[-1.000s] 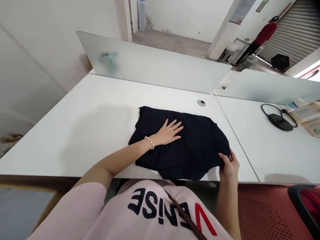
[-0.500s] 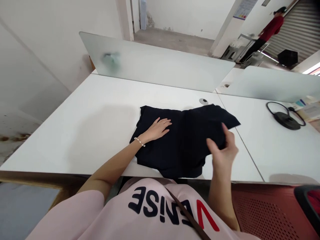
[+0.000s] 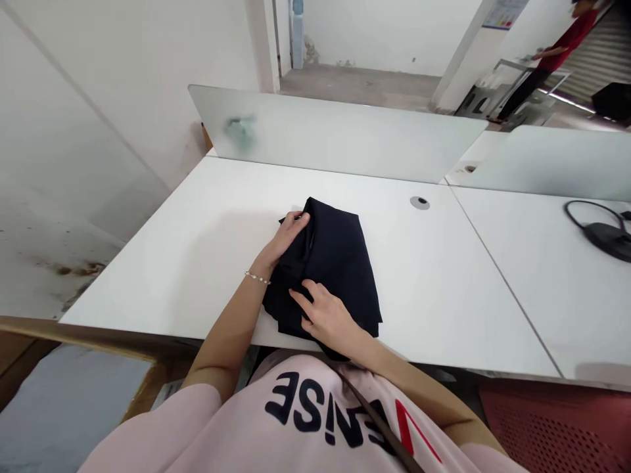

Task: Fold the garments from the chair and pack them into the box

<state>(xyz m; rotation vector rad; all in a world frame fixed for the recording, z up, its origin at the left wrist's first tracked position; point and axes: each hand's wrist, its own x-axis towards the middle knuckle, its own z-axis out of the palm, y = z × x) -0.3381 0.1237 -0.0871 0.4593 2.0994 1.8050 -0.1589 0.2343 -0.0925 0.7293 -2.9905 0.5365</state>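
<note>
Cloth [image 3: 340, 253] lies on white desk [image 3: 434, 282] before partition [image 3: 335, 135], right hand [image 3: 331, 320] spread, left hand [image 3: 282, 240] unclear.

Two hands close together, the left reaching farther out.
The left forearm [image 3: 227, 325] slants forward to the left hand [image 3: 286, 235], thumb and fingers angled ahead and rightward; its grip cannot be told. The right forearm [image 3: 404, 378] crosses inward to the right hand [image 3: 326, 318], back upward, fingers parted and loosely bent.

A folded, dark-navy cloth [image 3: 340, 256] lay on the white, flat tabletop [image 3: 444, 289]; the left hand [image 3: 284, 239] contacted its left side, the right hand [image 3: 330, 318] its near portion.
</note>
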